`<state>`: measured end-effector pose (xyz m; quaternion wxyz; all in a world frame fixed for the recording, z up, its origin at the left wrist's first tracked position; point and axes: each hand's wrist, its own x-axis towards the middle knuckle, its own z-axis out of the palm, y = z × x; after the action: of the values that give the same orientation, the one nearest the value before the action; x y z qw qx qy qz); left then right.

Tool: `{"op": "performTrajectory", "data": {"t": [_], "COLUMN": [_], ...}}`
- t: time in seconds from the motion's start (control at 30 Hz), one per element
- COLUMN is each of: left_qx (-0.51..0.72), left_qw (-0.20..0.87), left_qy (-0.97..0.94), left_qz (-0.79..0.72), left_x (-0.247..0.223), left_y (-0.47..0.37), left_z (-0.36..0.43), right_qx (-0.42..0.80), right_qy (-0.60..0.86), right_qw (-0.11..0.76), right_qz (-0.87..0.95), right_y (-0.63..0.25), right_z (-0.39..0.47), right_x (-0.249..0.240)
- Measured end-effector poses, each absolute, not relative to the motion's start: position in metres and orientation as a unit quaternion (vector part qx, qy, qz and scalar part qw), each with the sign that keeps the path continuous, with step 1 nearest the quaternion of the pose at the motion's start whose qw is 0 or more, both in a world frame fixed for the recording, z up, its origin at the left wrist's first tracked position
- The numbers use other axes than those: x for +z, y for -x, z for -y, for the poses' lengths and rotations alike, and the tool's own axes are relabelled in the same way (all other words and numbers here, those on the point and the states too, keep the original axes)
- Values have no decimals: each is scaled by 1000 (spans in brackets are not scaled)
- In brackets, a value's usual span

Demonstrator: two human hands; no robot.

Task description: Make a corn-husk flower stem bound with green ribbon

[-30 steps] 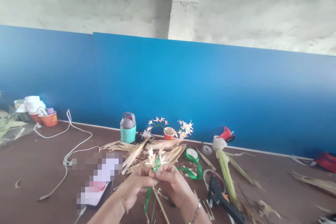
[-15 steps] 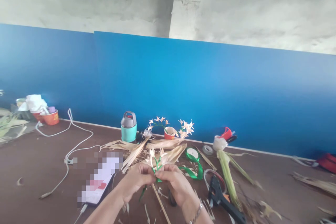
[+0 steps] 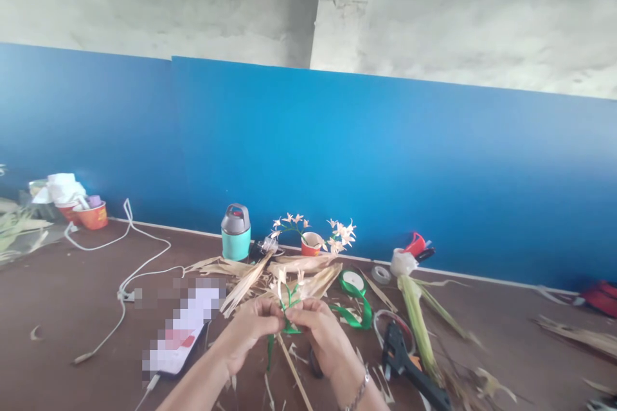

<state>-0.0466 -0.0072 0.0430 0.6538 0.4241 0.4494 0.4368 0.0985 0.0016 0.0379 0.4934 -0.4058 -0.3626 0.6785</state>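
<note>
Pale flowers on a green stem [image 3: 289,294] stand up between my two hands, pinched at the base. My left hand [image 3: 250,331] is closed on the stem from the left, thumb against fingertips. From the other side my right hand [image 3: 321,334] pinches the same spot, its fingertips nearly touching those of the left. A strip of green ribbon [image 3: 270,352] hangs below my left fingers, and a bit of green shows under both thumbs. Below the hands a thin wooden stick [image 3: 295,374] slants down; its upper end is near the fingers.
Dried husks [image 3: 308,264], a teal flask [image 3: 236,233] and a red cup [image 3: 311,244] with flowers stand behind. To the right are a green ribbon roll [image 3: 353,281] and a black glue gun [image 3: 409,369]. A phone [image 3: 186,334] and white cable [image 3: 123,289] lie left.
The green ribbon's loose end now hangs straighter and lower below my left hand. The flowers have shifted slightly to the right, and both hands keep their pinch.
</note>
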Motion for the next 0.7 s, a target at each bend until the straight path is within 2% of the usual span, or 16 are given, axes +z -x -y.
{"op": "performTrajectory", "data": {"t": [0.17, 0.37, 0.7], "left_qx": [369, 280, 303], "left_qw": [697, 623, 691], "left_qy": [-430, -551, -466], "left_qz": [-440, -480, -462], "left_x": [45, 48, 44], "left_y": [57, 57, 59], "left_z": [4, 5, 3], "right_qx": [719, 706, 712], "right_qy": [397, 443, 428], "right_qw": [464, 450, 422], "right_qz": [332, 322, 363], "right_y": [-100, -100, -104], "right_z": [4, 7, 8], "right_x": [46, 45, 45]}}
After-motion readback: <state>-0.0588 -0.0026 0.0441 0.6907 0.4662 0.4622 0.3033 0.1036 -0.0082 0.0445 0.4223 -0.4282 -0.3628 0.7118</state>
